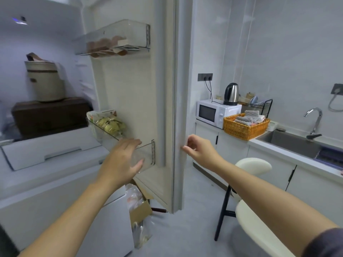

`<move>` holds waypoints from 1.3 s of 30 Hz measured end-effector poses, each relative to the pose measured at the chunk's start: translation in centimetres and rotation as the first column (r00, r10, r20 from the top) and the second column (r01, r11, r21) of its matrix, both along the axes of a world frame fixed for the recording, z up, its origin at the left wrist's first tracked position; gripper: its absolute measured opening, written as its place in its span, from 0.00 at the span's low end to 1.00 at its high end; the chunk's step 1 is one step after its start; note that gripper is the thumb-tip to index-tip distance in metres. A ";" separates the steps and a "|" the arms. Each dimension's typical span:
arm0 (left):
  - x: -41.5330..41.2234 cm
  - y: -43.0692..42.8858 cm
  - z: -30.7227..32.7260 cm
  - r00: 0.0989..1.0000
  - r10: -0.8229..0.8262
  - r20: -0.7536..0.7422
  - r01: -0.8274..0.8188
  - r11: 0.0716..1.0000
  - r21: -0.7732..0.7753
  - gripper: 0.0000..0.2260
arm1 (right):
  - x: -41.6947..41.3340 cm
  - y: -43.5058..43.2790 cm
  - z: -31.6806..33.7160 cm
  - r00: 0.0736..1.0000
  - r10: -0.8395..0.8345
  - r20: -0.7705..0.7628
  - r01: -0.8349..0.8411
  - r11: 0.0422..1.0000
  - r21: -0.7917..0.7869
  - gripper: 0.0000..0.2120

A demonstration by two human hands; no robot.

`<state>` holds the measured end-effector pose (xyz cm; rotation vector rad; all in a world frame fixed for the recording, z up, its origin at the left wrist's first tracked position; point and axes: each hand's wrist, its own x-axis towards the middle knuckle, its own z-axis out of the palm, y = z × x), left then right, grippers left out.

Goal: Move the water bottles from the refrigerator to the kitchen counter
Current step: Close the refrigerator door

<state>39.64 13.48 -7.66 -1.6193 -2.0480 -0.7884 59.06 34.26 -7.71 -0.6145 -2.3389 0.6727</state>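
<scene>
Right hand (197,148) grips door (130,86), package (111,125) label blurred

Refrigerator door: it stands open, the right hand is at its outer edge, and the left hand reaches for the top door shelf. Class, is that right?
Not quite. In the head view the left hand reaches for the lower door shelf, not the top one. The rest holds: the refrigerator door stands open, and the right hand is at its outer edge.
</scene>
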 end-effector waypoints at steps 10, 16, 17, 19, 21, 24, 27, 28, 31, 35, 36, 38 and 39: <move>-1.3 -7.9 6.0 0.972 -0.067 0.227 0.018 0.977 0.212 0.30 | -3.9 -10.1 0.4 0.970 0.213 0.117 -0.209 0.977 -0.048 0.10; -3.2 -11.6 7.7 0.920 -0.121 0.372 0.035 0.973 0.229 0.36 | -7.3 -13.0 3.0 0.911 0.255 0.324 -0.345 0.901 0.262 0.32; -3.4 -12.3 7.5 0.909 -0.131 0.396 0.044 0.974 0.222 0.39 | -8.0 -13.0 4.0 0.911 0.262 0.318 -0.367 0.868 0.336 0.37; -4.1 -13.6 7.0 0.890 -0.118 0.441 0.028 0.978 0.206 0.45 | -9.9 -12.8 6.3 0.909 0.280 0.309 -0.399 0.798 0.451 0.44; -4.9 -14.8 6.8 0.875 -0.074 0.478 -0.016 0.983 0.183 0.51 | -12.1 -12.6 8.9 0.911 0.278 0.304 -0.405 0.738 0.540 0.49; -6.0 -15.9 7.0 0.855 0.004 0.519 -0.093 0.985 0.146 0.56 | -15.4 -13.0 12.0 0.911 0.297 0.286 -0.412 0.651 0.637 0.52; -7.3 -16.9 7.1 0.836 0.044 0.547 -0.152 0.976 0.153 0.57 | -18.3 -13.4 13.2 0.904 0.310 0.294 -0.425 0.575 0.699 0.52; -7.7 -17.2 7.2 0.827 0.055 0.559 -0.168 0.974 0.152 0.56 | -19.1 -13.4 13.2 0.902 0.305 0.307 -0.430 0.548 0.718 0.52; -8.4 -17.9 7.3 0.788 0.057 0.614 -0.205 0.963 0.173 0.50 | -21.3 -13.4 13.4 0.896 0.297 0.330 -0.434 0.431 0.791 0.51; -9.0 -18.1 7.0 0.754 0.113 0.648 -0.304 0.933 0.191 0.44 | -24.3 -12.5 13.9 0.916 0.237 0.324 -0.385 0.293 0.875 0.56; -9.1 -18.0 6.9 0.746 0.122 0.655 -0.336 0.918 0.212 0.43 | -25.0 -12.3 14.0 0.921 0.221 0.319 -0.376 0.300 0.877 0.56; -9.2 -17.7 6.6 0.745 0.130 0.654 -0.392 0.879 0.272 0.40 | -26.3 -11.8 14.0 0.931 0.198 0.307 -0.357 0.318 0.878 0.57; -9.1 -17.5 6.5 0.747 0.138 0.651 -0.419 0.858 0.299 0.39 | -26.9 -11.7 14.0 0.931 0.194 0.308 -0.357 0.325 0.875 0.58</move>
